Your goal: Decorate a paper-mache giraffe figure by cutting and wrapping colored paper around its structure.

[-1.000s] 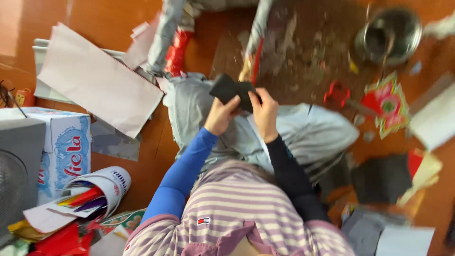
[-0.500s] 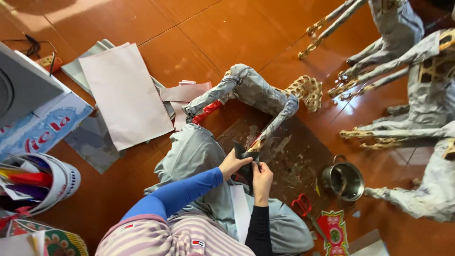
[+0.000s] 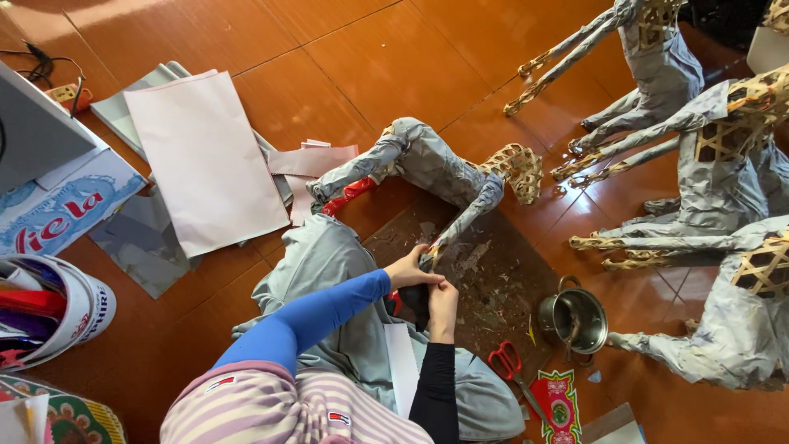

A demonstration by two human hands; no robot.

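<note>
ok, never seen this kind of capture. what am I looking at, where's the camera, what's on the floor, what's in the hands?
There is no machine: a person works with bare hands, filmed by one camera on their head, looking down.

The left hand, on a blue sleeve, and the right hand, on a black sleeve, meet at one leg of a grey paper-covered frame figure lying over their lap. Exactly what the fingers pinch is too small to tell.

On the red-brown tiled floor lie large pale paper sheets, a small metal pot, red-handled scissors and a dark mat strewn with scraps. More wicker-and-paper figures stand at right. A bucket of coloured paper rolls sits at left.
</note>
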